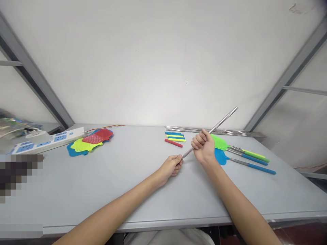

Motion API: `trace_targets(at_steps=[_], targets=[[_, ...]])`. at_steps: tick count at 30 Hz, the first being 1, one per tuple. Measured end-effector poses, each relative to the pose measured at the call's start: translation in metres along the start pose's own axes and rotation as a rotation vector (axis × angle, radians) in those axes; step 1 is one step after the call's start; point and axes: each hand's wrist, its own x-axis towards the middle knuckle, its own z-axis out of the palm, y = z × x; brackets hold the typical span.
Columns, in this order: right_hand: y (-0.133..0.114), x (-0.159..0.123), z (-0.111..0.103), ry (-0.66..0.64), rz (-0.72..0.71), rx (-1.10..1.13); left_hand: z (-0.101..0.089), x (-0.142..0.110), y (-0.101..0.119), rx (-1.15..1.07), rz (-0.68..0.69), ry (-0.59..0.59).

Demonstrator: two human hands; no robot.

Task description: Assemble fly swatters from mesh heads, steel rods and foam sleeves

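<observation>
A slim, shiny silver tube [223,120] slants over the counter [143,200] — straight, near left to far right. The left hand [170,167] pinches its near end between fingers; the right hand [205,146] wraps fingers around it midway — the far end sticks out beyond.

metal rod [223,120] | silvery, straight | held aslant, right end higher | right of centre

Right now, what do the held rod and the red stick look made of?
The rod seems shiny metal, perhaps steel: bright streaks run along it. The red stick looks like smooth, dull plastic or rubber: even colour, no sharp glints.
</observation>
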Motion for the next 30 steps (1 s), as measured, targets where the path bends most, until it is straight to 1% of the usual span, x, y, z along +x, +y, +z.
trace_targets(at_steps=[5,14,18,23,30], targets=[[0.000,0.000,0.000,0.005,0.022,0.017,-0.001,0.002,-0.001,-0.023,0.012,0.053],[0.008,-0.001,0.000,0.033,0.093,0.060,-0.007,0.007,0.006,-0.010,0.130,0.249],[0.011,0.001,-0.002,0.060,0.135,0.102,-0.014,0.008,0.011,0.007,0.203,0.357],[0.015,0.004,-0.006,0.109,0.222,0.169,-0.023,0.009,0.021,0.003,0.297,0.510],[0.014,0.006,-0.010,0.188,0.309,0.246,-0.036,0.012,0.026,-0.085,0.414,0.677]])
